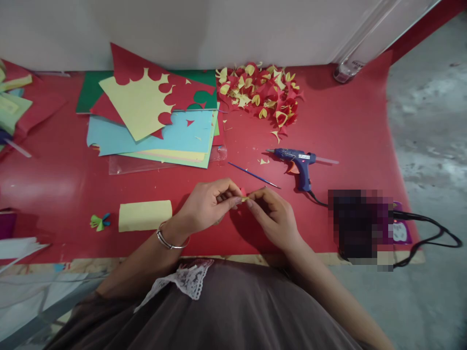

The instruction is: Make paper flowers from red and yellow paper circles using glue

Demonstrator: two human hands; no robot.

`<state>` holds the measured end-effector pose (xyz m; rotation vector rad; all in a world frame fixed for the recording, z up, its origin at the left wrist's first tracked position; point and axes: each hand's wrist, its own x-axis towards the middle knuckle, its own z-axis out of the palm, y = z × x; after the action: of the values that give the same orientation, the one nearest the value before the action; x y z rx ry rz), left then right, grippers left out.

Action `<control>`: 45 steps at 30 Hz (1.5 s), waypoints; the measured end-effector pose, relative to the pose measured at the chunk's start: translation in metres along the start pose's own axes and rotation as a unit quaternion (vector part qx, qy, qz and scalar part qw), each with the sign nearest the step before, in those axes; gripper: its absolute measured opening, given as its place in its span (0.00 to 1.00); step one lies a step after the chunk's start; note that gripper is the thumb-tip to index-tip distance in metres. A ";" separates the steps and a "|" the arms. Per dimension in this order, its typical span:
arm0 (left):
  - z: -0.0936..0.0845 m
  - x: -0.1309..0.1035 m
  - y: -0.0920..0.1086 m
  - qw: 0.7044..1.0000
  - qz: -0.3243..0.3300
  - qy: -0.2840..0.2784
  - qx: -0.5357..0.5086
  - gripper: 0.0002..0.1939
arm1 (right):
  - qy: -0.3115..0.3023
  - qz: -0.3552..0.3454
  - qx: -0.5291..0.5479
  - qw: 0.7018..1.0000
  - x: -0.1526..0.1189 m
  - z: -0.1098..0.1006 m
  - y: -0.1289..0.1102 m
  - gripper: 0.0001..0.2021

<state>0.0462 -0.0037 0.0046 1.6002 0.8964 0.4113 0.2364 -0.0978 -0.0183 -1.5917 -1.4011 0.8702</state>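
Observation:
My left hand point(213, 201) pinches a small red and yellow paper piece point(243, 198) between thumb and fingertips, above the red table point(346, 131). From the other side my right hand point(273, 214) holds the yellow part of that piece between thumb and forefinger. The fingertips of both hands nearly meet around it, and most of the piece is hidden. Just beyond my hands lies a thin blue stick point(254, 175). A yellow paper rectangle point(145, 216) rests beside my left wrist, with a small green and blue paper flower point(99, 222) to its left.
A blue glue gun point(301, 163) lies right of centre, its cord running right. Red and yellow paper petals point(260, 92) are heaped at the back. Cut sheets point(146, 104) are stacked back left, and a small bottle point(345, 72) lies at the back right.

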 end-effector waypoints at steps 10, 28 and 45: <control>0.005 -0.002 0.000 0.999 0.021 -0.006 -0.031 0.05 | -0.012 0.017 0.024 1.000 0.000 -0.003 -0.001 0.08; 0.008 -0.002 -0.007 0.994 -0.005 -0.004 -0.108 0.10 | 0.020 0.029 0.024 0.999 -0.001 -0.006 -0.002 0.08; -0.010 0.001 -0.003 0.995 0.042 0.094 0.004 0.12 | -0.017 -0.002 -0.019 1.000 0.014 -0.017 -0.007 0.07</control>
<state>0.0388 0.0043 0.0041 1.6303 0.9746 0.6255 0.2504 -0.0858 -0.0042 -1.6085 -1.4518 0.8779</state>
